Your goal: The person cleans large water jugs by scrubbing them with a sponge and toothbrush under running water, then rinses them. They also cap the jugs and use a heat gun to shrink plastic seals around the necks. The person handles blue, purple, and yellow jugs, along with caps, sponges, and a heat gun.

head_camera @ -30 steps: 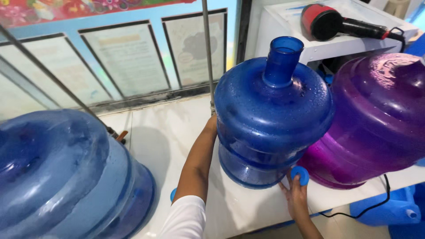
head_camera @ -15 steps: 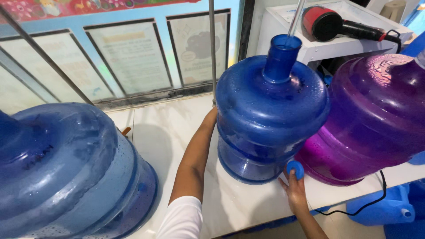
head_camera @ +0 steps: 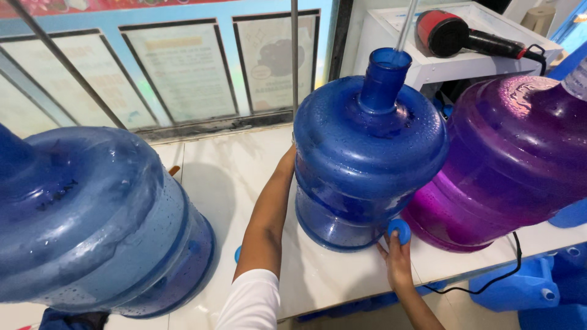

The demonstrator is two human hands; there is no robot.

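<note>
Back wall: three pale rectangular framed paper signs (head_camera: pixel 183 70) are hanging in a row on a blue panel.
Top left: red patterned banner strip (head_camera: pixel 73 6) is running above them.

Scene is brightly and evenly lit w/ daylight. Glare is seen on the purple jug (head_camera: pixel 520 153) and the white counter (head_camera: pixel 226 177). A soft shadow is cast right of the left blue jug (head_camera: pixel 92 214). Edges are bent by wide-angle distortion; focus is sharp.

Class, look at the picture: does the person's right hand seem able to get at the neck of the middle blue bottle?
Probably yes. The right hand rests low by a small blue cap at the bottle's base. The neck has a thin tube in it, but its outside looks unobstructed.
</note>
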